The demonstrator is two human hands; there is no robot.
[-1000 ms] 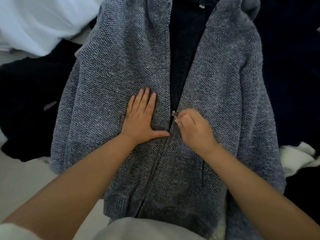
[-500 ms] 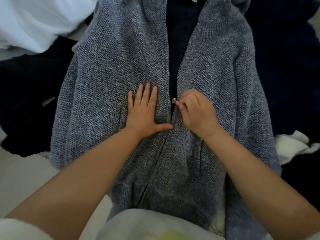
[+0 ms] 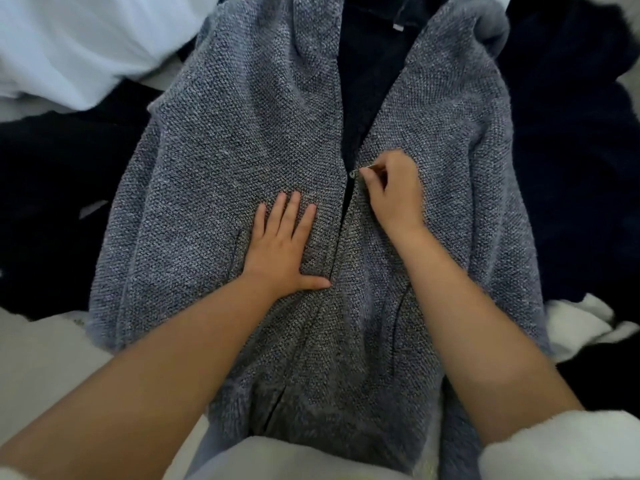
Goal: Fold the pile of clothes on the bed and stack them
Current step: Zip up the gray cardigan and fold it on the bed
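A grey knitted zip jacket (image 3: 242,140) with a dark lining lies front-up and spread on the bed. It is zipped from the hem up to about mid-chest, and above that the front gapes open. My left hand (image 3: 282,244) lies flat on the left front panel beside the zip, fingers spread. My right hand (image 3: 391,192) is pinched on the small metal zipper pull (image 3: 354,173) at the top of the closed stretch.
Dark navy clothes (image 3: 52,209) lie bunched left of the jacket and more dark garments (image 3: 571,168) on the right. White fabric (image 3: 69,46) sits at the top left, a white piece (image 3: 581,327) at the right. The pale bed sheet (image 3: 38,368) shows at lower left.
My right hand has drawn the zipper pull further up the jacket, closing more of the front. My left hand has stayed pressed on the left panel.
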